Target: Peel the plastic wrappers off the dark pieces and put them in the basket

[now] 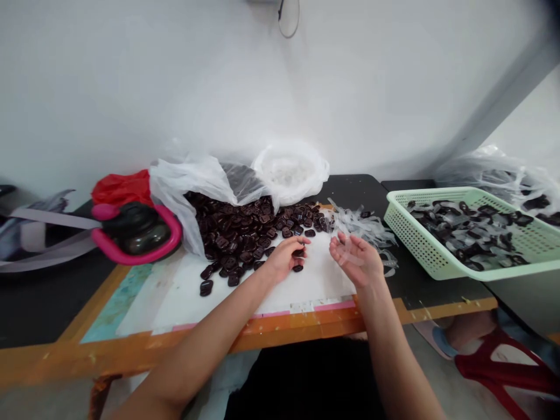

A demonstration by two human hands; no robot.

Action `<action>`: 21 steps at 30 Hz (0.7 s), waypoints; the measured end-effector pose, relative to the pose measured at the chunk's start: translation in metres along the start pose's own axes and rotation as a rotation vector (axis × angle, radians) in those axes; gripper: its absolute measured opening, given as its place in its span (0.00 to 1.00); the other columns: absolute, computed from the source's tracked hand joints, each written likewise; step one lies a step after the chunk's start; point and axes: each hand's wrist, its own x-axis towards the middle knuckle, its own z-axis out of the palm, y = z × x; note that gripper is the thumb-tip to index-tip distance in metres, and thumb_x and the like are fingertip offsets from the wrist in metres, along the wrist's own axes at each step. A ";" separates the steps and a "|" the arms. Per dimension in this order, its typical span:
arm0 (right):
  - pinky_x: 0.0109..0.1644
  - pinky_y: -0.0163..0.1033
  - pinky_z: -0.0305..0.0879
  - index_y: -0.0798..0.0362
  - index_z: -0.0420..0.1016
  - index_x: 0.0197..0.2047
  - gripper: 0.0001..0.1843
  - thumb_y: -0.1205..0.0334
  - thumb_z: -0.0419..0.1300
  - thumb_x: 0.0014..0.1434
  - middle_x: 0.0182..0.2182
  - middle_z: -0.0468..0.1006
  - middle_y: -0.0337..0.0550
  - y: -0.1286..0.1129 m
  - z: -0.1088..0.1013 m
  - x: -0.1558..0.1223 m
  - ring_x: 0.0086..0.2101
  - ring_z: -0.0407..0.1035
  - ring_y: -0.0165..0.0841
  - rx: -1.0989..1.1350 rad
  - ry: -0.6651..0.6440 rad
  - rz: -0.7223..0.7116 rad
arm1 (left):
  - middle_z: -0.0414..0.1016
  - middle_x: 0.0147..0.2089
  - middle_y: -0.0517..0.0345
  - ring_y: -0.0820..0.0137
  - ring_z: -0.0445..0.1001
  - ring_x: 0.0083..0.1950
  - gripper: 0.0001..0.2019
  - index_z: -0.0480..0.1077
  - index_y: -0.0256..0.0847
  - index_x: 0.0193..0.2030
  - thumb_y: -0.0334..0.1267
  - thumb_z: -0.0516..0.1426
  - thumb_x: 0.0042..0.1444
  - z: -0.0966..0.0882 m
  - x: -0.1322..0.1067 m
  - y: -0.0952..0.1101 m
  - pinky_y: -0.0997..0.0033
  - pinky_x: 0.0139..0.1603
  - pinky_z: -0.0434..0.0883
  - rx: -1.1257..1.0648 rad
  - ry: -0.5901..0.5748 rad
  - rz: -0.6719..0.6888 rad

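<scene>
Dark glossy moulded pieces point(245, 242) are heaped on a white sheet point(306, 280); judged small, stiff, light, likely slippery, best taken by the edges. Left hand point(282, 259) is curled, fingertips closed on one piece point(298, 252). Right hand point(356, 259) is half open around a clear plastic strip point(347, 254); whether it is gripped cannot be told.

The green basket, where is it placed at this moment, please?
In the head view, the light green plastic basket sits at the far right of the black table top, to the right of the right hand and the clear plastic scraps.
</scene>
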 end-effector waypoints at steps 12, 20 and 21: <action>0.31 0.34 0.65 0.48 0.73 0.48 0.17 0.54 0.55 0.57 0.26 0.66 0.35 0.019 0.017 -0.005 0.25 0.62 0.26 -0.069 -0.117 0.033 | 0.71 0.30 0.56 0.80 0.63 0.23 0.19 0.66 0.35 0.39 0.39 0.66 0.43 0.003 -0.001 -0.003 0.81 0.18 0.53 -0.051 0.000 0.075; 0.24 0.30 0.55 0.53 0.73 0.49 0.22 0.53 0.63 0.51 0.16 0.49 0.27 0.027 0.021 -0.004 0.18 0.49 0.24 -0.163 0.088 -0.199 | 0.67 0.31 0.61 0.83 0.58 0.20 0.16 0.65 0.40 0.42 0.40 0.62 0.48 0.005 -0.006 -0.004 0.84 0.15 0.47 -0.008 -0.114 0.036; 0.24 0.30 0.54 0.53 0.73 0.50 0.23 0.54 0.63 0.51 0.16 0.49 0.27 0.028 0.021 -0.004 0.18 0.48 0.23 -0.169 0.094 -0.220 | 0.67 0.31 0.60 0.83 0.59 0.20 0.15 0.65 0.40 0.41 0.40 0.62 0.48 0.005 -0.006 -0.004 0.83 0.15 0.47 -0.016 -0.106 0.040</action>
